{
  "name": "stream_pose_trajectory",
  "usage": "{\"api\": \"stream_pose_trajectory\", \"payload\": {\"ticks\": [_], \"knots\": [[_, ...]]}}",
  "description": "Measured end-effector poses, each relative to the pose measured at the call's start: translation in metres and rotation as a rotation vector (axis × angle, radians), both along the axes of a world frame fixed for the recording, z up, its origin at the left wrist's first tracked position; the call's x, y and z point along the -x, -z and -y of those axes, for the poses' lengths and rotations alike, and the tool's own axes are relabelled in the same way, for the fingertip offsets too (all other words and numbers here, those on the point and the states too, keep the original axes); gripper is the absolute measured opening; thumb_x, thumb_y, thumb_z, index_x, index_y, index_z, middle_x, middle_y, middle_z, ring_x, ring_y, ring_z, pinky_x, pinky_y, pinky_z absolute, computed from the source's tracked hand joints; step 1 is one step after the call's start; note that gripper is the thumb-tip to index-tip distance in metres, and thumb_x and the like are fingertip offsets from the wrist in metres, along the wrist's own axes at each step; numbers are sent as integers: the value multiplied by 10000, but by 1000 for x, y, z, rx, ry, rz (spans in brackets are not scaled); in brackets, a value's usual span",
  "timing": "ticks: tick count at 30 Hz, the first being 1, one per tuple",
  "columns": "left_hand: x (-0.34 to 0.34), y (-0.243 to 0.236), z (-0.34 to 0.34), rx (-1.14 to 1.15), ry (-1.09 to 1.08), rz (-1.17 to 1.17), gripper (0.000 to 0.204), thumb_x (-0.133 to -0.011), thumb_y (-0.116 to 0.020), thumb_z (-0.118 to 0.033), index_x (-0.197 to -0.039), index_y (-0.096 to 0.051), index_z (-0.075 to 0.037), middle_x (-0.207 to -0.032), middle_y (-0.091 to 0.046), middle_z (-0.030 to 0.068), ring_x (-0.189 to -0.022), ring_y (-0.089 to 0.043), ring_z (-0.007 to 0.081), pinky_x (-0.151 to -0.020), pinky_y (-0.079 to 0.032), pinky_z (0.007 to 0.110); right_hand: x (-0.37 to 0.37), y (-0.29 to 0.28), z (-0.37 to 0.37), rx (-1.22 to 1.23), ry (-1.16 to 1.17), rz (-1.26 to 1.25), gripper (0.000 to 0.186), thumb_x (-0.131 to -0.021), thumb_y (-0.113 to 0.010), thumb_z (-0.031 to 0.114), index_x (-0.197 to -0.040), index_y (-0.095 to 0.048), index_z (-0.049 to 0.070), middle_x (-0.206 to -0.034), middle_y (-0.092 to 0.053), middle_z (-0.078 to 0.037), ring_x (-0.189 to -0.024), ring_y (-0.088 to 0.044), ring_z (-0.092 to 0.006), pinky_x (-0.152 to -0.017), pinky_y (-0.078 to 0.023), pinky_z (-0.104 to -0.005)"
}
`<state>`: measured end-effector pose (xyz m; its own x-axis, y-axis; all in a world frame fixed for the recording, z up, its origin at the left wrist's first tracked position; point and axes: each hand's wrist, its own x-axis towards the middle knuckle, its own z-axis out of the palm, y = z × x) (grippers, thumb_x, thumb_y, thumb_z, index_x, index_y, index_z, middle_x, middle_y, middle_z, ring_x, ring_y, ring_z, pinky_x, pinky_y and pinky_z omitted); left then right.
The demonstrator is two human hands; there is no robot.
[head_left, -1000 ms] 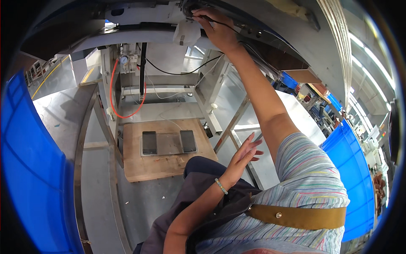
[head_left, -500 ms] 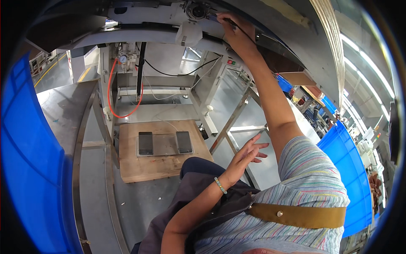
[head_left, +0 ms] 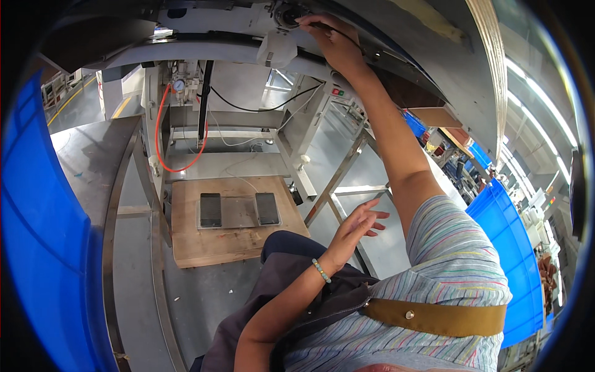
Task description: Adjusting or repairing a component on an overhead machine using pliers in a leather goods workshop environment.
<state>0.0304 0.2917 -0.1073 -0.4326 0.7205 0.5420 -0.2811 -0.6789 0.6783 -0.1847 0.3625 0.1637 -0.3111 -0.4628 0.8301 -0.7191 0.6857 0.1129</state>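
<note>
My right hand (head_left: 334, 46) is raised under the machine body (head_left: 217, 17), its fingers closed on a slim dark tool (head_left: 338, 31). Its exact kind is hard to make out. The fingertips and the tool's near end are at a round metal machine part (head_left: 287, 16) with a dark centre. Just below that part hangs a white rounded housing (head_left: 277, 51). My left hand (head_left: 356, 232) hovers above my lap with nothing in it, fingers stretched and apart, a beaded bracelet (head_left: 321, 271) on its wrist.
Two dark pedals (head_left: 210, 210) sit on a wooden board (head_left: 186, 245) on the floor. An orange air hose (head_left: 162, 139) and black cable hang by the frame. A metal table (head_left: 93, 161) and blue bin (head_left: 37, 217) stand left; another blue bin (head_left: 505, 248) is right.
My right hand has moved a little to the left with the tool, closer to the round metal part. My left hand stays nearly where it was.
</note>
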Motion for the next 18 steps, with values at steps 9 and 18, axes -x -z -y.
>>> {"api": "stream_pose_trajectory", "payload": {"ticks": [9, 18], "knots": [[10, 2, 1, -5, -71, 42, 529, -1004, -399, -394, -1410, -357, -57, -1242, -573, 118, -1049, -559, 170, -915, -413, 308, -69, -18, 64, -59, 350, 326, 331, -930, -503, 278, -1126, -587, 25, -1180, -577, -174, -1115, -534, -283, -964, -402, -361], [15, -8, 18, -48, -162, 46, 488, -1011, -400, -366, -1385, -398, -52, -1205, -596, 108, -1014, -573, 157, -872, -432, 287, -36, -27, -6, -632, 364, -209, 203, -922, -544, 196, -1077, -596, 76, -1120, -625, -113, -1035, -591, -257, -917, -442, -353]]}}
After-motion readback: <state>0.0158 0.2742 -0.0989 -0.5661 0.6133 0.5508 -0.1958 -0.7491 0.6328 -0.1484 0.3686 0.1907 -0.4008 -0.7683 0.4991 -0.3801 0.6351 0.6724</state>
